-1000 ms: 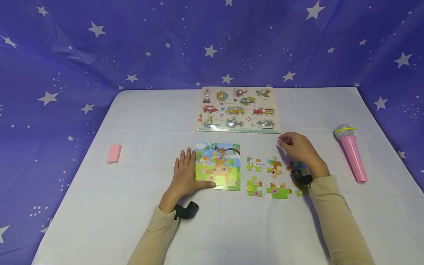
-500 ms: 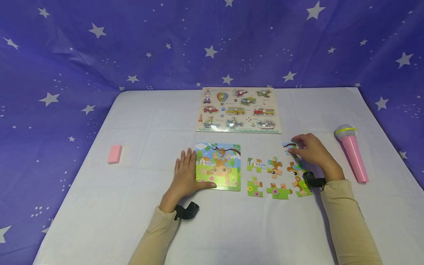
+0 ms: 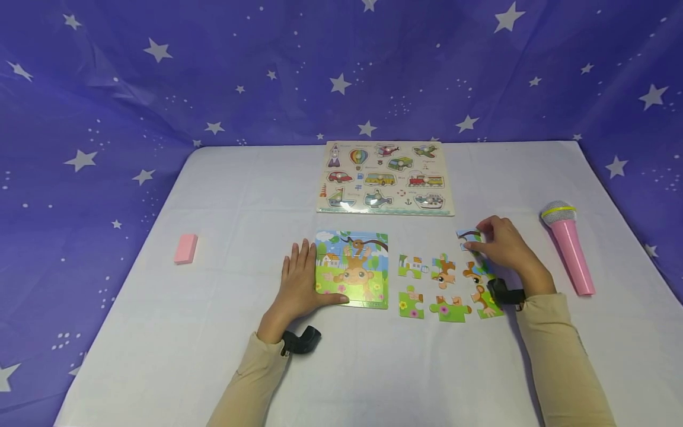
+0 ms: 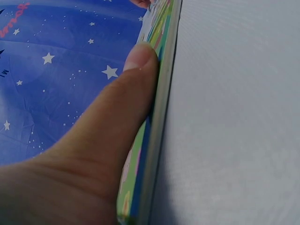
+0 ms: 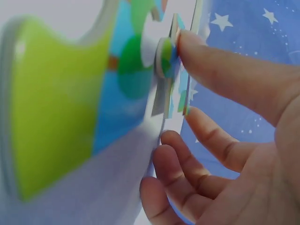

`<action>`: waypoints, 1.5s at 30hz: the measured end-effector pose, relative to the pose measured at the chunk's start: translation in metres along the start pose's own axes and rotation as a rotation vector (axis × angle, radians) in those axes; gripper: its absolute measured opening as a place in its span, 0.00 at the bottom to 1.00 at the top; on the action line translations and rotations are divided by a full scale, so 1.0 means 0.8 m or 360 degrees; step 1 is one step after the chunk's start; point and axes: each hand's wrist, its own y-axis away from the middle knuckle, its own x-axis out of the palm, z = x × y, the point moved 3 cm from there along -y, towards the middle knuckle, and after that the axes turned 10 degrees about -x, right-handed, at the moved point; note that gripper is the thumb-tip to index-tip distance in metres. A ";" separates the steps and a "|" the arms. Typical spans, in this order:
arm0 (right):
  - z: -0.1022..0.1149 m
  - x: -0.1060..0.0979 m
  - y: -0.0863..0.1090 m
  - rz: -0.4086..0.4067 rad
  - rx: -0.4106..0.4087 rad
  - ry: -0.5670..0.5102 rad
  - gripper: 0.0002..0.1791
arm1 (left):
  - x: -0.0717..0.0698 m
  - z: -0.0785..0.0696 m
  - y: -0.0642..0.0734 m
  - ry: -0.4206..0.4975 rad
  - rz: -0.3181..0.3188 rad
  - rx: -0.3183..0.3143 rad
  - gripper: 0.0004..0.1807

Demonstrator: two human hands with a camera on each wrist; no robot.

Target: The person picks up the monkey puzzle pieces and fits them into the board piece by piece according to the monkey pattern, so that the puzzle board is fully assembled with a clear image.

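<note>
A deep-blue backdrop (image 3: 267, 35) scattered with white stars hangs behind a white, faintly creased tablecloth (image 3: 240, 190); the left wrist view also catches slanted red lettering and a few black letters on blue, too partial to read. Farthest left of the right-hand grip lies a matte pink block (image 3: 185, 249), oblong and sharp-edged. Nearer the grip, the left hand (image 3: 297, 281) rests flat with fingers straight along the left side of the monkey board (image 3: 353, 274), its thumb over the lower edge, holding nothing between them. That board is square, thin and glossy, printed with a monkey, a house, a branch and flowers. Up and left of the grip, the vehicle board (image 3: 385, 178) sits under shiny film, its captions tiny; one looks like "Bus". Below and left of the grip are loose interlocking pieces: the house piece (image 3: 410, 267), the yellow-flower piece (image 3: 411, 302), the one-eyed monkey piece (image 3: 443, 271) and the pink-flower piece (image 3: 450, 309). The right hand (image 3: 504, 240) pinches the branch piece (image 3: 462, 235), sky blue with a dark bough, between thumb and index finger, nearly closed; whether it is off the cloth I cannot tell. Right of the grip lies a pink plastic microphone (image 3: 571, 249), silver-headed and yellow-ringed.
</note>
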 end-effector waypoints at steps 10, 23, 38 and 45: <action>0.006 0.002 0.002 -0.0025 -0.0060 -0.0037 0.31 | 0.000 0.000 0.000 0.0005 -0.0003 -0.0007 0.70; 0.013 0.009 0.001 0.0042 -0.0253 -0.0039 0.21 | 0.001 0.000 0.001 0.0002 -0.0012 -0.0004 0.70; 0.009 0.008 0.000 0.0069 -0.0179 -0.0011 0.18 | 0.000 0.000 -0.001 -0.0023 -0.0021 0.0009 0.70; 0.010 0.007 0.000 -0.0033 -0.0219 -0.0015 0.16 | 0.001 0.001 -0.001 -0.0027 -0.0012 0.0009 0.70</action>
